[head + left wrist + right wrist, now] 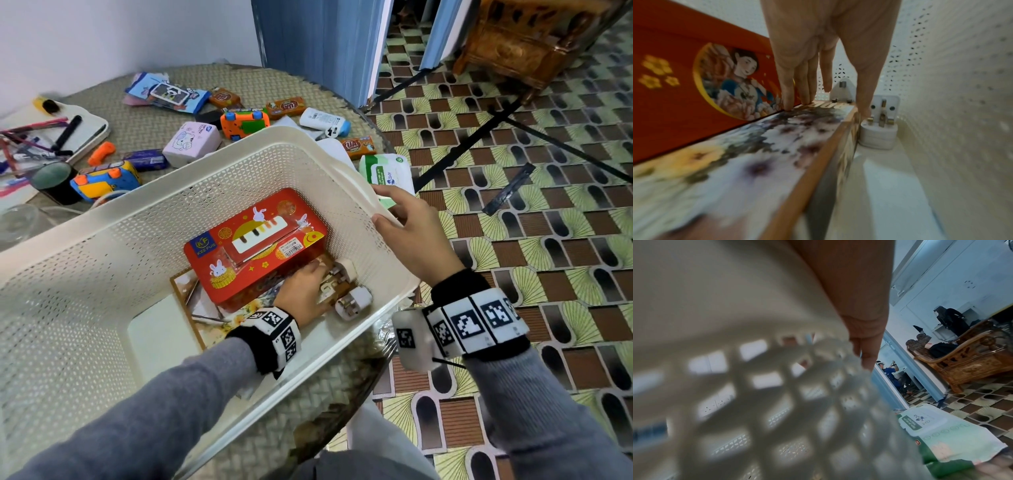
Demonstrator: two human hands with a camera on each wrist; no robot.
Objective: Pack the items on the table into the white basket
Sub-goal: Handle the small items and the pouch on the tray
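White basket [219, 164] sits tilted on the surface [164, 82]. Left hand [301, 291] is inside it, fingers [787, 91] straight, tips pressing a floral box [748, 154] under the red tin [255, 245], beside two white plugs [352, 301]. Right hand [411, 233] has its grip clamped on the basket rim. Toys, snack packs and wipes [387, 171] lie outside the basket.

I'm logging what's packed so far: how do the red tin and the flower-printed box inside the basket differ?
The red tin lies on top, while the flower-printed box lies under it on the floor of the white basket. The tin is red with rabbits and a piano picture; the box shows pale flowers with an orange-brown edge. The tin is untouched on top; the left hand rests on the box. Both are flat and rectangular.
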